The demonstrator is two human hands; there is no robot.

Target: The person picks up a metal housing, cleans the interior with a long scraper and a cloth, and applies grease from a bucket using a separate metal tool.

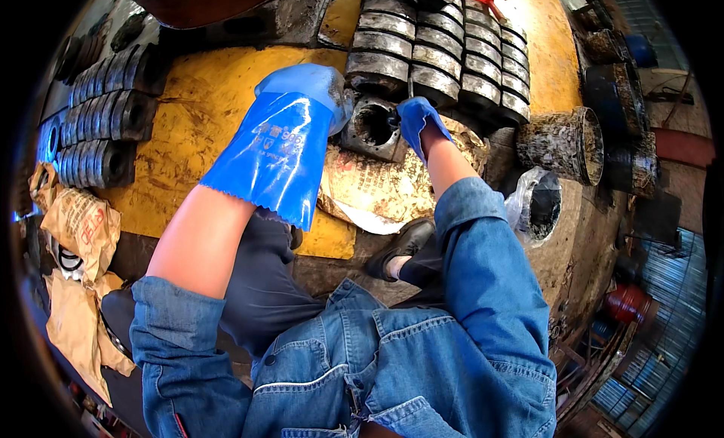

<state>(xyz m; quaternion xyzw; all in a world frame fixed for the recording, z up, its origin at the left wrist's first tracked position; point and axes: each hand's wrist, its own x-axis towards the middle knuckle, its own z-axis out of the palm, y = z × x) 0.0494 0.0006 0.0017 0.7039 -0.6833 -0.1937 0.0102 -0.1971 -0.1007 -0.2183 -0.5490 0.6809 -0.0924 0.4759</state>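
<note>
A dark, greasy metal block with a round bore stands in front of me on a stained paper sack. My left hand, in a long blue rubber glove, grips the block's left side, its fingertips partly hidden. At the block's right edge is my right hand, in a blue glove with the cuff folded down. Its fingers are closed around something thin and dark, mostly covered by the glove. A dark end of it shows at the bore's right side.
Rows of similar metal blocks stand just beyond, with more stacked blocks at the left on the yellow sheet. A grimy bucket and a plastic-lined container are at the right. Brown paper sacks lie at the left.
</note>
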